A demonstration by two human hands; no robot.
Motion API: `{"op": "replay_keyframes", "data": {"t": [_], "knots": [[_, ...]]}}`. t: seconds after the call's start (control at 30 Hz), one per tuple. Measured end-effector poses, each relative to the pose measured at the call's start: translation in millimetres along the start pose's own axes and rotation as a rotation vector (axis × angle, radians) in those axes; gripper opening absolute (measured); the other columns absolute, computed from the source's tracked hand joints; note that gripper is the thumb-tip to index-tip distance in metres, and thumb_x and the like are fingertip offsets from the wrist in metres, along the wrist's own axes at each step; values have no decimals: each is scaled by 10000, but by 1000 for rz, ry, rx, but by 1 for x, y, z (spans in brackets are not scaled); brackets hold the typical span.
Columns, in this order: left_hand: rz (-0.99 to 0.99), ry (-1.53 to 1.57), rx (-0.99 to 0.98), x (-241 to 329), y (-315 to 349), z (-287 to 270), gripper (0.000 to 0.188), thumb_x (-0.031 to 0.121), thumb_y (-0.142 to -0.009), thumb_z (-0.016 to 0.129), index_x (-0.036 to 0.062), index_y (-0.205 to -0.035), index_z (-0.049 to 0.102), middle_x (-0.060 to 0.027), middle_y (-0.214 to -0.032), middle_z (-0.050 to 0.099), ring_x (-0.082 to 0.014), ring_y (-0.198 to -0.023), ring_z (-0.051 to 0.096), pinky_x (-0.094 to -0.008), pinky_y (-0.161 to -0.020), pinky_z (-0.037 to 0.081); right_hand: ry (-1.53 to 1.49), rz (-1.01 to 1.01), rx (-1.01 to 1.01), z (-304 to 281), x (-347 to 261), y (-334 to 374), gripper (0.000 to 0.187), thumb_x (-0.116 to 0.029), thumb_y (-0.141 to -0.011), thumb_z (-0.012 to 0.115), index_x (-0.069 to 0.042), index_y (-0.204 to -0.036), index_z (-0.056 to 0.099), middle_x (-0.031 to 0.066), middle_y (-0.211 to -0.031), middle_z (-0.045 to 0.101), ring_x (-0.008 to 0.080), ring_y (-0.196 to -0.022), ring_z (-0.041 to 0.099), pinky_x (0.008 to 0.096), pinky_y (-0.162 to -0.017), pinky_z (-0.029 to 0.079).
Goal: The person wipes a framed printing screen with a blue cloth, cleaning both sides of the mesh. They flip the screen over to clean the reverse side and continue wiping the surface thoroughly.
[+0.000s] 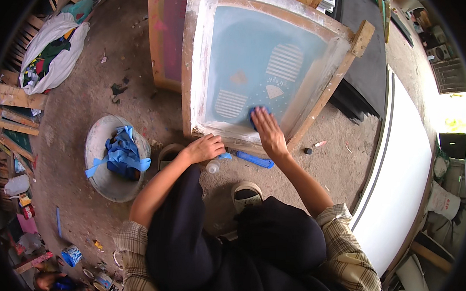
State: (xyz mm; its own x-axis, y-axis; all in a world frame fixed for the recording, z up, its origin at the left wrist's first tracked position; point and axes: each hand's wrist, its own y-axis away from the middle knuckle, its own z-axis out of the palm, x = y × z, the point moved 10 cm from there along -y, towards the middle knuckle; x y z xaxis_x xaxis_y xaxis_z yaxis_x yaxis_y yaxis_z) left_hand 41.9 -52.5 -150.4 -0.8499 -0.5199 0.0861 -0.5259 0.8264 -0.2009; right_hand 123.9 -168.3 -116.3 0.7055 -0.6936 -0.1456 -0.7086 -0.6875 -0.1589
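Note:
A wooden-framed printing screen [320, 92] leans in front of me, its pale blue mesh marked with striped rounded shapes, dots and a fan shape. My right hand [269, 130] presses a small blue cloth [253, 120] flat against the lower part of the mesh, fingers together over it. At the bottom left of the frame, my left hand [205, 148] curls its fingers over the wooden edge. Beneath that edge, a small clear bottle [213, 167] and a blue-handled cutter [255, 160] lie on the ground.
Left of me stands a grey bucket [96, 162] with crumpled blue tape strips inside. A white sack of fabric scraps [68, 68] lies farther left. Black sheets [361, 62] are stacked beyond the screen, and a large white panel [400, 170] lies to the right.

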Motion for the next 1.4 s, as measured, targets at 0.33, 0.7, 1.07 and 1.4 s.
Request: {"op": "replay_keyframes", "data": {"t": [0.33, 0.7, 1.07, 1.4], "knots": [[-560, 394, 383, -53, 8, -74, 135, 33, -769, 669, 86, -890, 642, -36, -867, 529, -228, -814, 555, -348, -720, 483, 55, 395, 133, -14, 26, 10, 727, -278, -887, 551, 31, -1434, 185, 186, -1507, 188, 308, -1399, 187, 455, -1138, 188], [-972, 1321, 704, -79, 2, -54, 180, 25, -831, 674, 3, -974, 567, -10, -873, 613, -65, -776, 583, -198, -680, 480, -659, 488, 180, -56, -8, 38, 263, -50, -835, 612, -27, -1097, 619, 164, -1131, 613, 305, -1045, 598, 390, -875, 490], [-957, 1474, 671, -69, 11, -51, 167, 118, -940, 547, -4, -1042, 598, -49, -997, 637, -101, -936, 588, -247, -836, 479, -1005, 743, 257, -35, 2, -11, 151, 8, -776, 678, 23, -925, 659, 103, -890, 673, 175, -795, 671, 275, -698, 529], [-1110, 1389, 813, -84, 63, -61, 182, 148, -952, 527, 26, -1065, 602, -1, -885, 596, -50, -798, 526, -198, -721, 423, -163, 324, 693, -115, 52, -29, 290, 62, -775, 616, -53, -1038, 661, 97, -959, 538, 243, -803, 558, 351, -715, 492]]}}
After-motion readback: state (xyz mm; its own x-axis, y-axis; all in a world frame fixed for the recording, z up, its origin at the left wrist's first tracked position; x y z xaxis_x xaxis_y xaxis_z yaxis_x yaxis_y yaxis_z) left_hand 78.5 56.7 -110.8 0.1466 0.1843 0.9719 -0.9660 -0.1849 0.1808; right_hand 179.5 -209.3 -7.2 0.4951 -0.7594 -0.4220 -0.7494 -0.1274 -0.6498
